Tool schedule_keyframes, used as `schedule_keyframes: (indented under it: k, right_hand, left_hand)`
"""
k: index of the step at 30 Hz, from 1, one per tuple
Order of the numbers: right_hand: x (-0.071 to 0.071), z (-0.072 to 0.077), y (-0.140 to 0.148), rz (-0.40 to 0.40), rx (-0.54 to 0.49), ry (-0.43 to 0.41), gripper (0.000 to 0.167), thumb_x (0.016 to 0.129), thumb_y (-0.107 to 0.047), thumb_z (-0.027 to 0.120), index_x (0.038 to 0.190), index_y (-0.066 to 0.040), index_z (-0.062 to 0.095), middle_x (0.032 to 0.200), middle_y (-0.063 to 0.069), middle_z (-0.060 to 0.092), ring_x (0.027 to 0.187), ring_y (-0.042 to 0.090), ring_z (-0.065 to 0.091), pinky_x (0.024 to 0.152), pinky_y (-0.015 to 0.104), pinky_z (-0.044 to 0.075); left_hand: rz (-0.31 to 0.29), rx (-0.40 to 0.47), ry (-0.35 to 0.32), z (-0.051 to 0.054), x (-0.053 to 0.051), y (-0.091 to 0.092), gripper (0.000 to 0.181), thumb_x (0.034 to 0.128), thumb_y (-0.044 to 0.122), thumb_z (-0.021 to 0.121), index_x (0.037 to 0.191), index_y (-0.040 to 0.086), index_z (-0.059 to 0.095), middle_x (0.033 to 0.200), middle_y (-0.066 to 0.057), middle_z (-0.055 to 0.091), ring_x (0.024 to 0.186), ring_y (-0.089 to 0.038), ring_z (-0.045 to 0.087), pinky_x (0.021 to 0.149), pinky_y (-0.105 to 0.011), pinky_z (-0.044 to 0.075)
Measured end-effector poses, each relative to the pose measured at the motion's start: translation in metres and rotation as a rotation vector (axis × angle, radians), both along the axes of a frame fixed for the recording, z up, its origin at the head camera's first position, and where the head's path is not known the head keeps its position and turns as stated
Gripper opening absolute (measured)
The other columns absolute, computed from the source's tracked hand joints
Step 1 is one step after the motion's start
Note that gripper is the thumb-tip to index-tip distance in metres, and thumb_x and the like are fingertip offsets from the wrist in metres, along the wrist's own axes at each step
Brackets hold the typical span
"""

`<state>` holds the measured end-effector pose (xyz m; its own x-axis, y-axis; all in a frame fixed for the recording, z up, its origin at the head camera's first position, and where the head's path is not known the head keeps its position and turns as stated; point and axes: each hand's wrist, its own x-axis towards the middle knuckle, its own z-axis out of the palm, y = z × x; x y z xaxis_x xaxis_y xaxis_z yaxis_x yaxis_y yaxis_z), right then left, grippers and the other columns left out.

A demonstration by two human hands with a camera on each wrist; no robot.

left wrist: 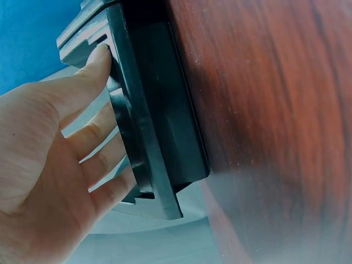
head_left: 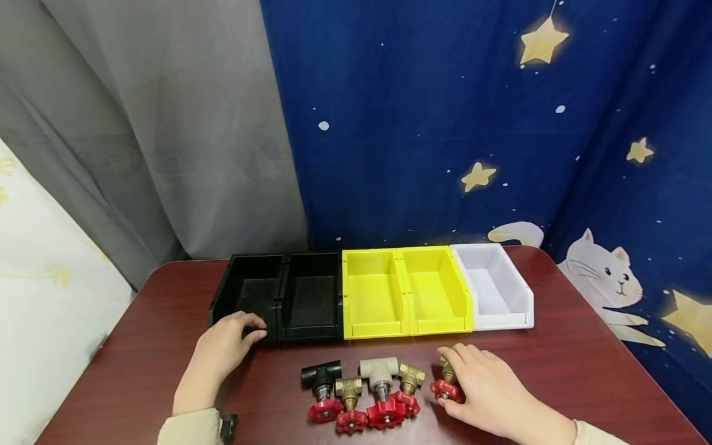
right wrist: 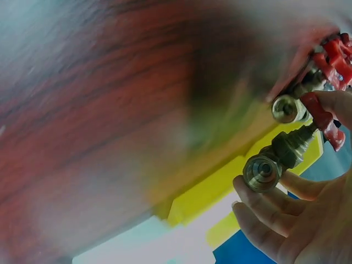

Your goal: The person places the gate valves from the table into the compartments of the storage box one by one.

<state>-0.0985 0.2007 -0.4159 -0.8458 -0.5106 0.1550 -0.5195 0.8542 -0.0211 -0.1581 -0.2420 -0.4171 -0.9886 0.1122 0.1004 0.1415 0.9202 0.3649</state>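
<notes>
**Right hand (head_left: 485, 384) holding a brass valve (head_left: 448, 372) at a table (head_left: 267, 395)**

The valve was at the right end of a row of valves, on the near side of the bins. Its long axis ran roughly near to far: the red handwheel (head_left: 445, 390) pointed near, the brass body far. The right grip was clamped on it, thumb at the handwheel and fingertips at the body; whether it touched the table could not be told.

To its left were four more valves, wheels also toward the near side: a black valve (head_left: 322, 374), a brass one (head_left: 348, 388), a beige one (head_left: 380, 371) and another brass one (head_left: 411, 376).

The left hand (head_left: 227, 343) rested at the near edge of the leftmost black bin (head_left: 258, 293), thumb and fingers apart, thumb touching the rim. Rightward stood a second black bin (head_left: 311, 300), two yellow bins (head_left: 375, 330) and a white bin (head_left: 503, 321).
</notes>
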Motion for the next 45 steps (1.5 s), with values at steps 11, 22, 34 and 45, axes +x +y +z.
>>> schedule_keyframes:
  k: [11, 22, 34, 45]
  right_hand:
    - [-0.009, 0.017, 0.025, -0.058, 0.023, 0.018, 0.071, 0.073, -0.053, 0.081, 0.123, -0.007, 0.062, 0.111, 0.004, 0.062, 0.097, 0.019, 0.058, 0.086, 0.044, 0.054]
    - [-0.029, 0.030, 0.053, -0.025, 0.032, 0.163, 0.069, 0.067, -0.046, 0.084, 0.117, -0.004, 0.063, 0.100, 0.004, 0.062, 0.089, 0.021, 0.060, 0.075, 0.041, 0.054]
    - [-0.064, 0.036, 0.088, 0.106, 0.044, 0.282, 0.067, 0.066, -0.047, 0.083, 0.114, -0.005, 0.063, 0.094, 0.001, 0.062, 0.085, 0.018, 0.060, 0.074, 0.041, 0.051]
    - [-0.096, 0.040, 0.106, 0.179, 0.129, 0.264, 0.067, 0.069, -0.047, 0.081, 0.116, -0.003, 0.064, 0.101, 0.004, 0.063, 0.087, 0.019, 0.059, 0.076, 0.040, 0.050]
  left_hand:
    - [-0.001, -0.004, 0.007, -0.002, 0.001, -0.001, 0.008, 0.0897, 0.023, 0.075, 0.098, 0.024, 0.073, 0.104, -0.003, 0.067, 0.098, -0.034, 0.065, 0.079, -0.058, 0.051]
    - [0.005, -0.007, 0.011, -0.001, 0.003, -0.001, 0.009, 0.0898, 0.022, 0.075, 0.098, 0.024, 0.073, 0.103, -0.004, 0.067, 0.097, -0.033, 0.065, 0.079, -0.057, 0.051]
    - [0.000, -0.006, 0.038, -0.003, 0.001, 0.000, 0.009, 0.0899, 0.022, 0.075, 0.099, 0.023, 0.073, 0.101, -0.003, 0.067, 0.093, -0.030, 0.065, 0.078, -0.055, 0.052]
    - [0.005, -0.009, 0.046, -0.003, 0.002, 0.001, 0.009, 0.0901, 0.021, 0.075, 0.099, 0.022, 0.073, 0.098, -0.001, 0.066, 0.093, -0.030, 0.065, 0.078, -0.054, 0.053]
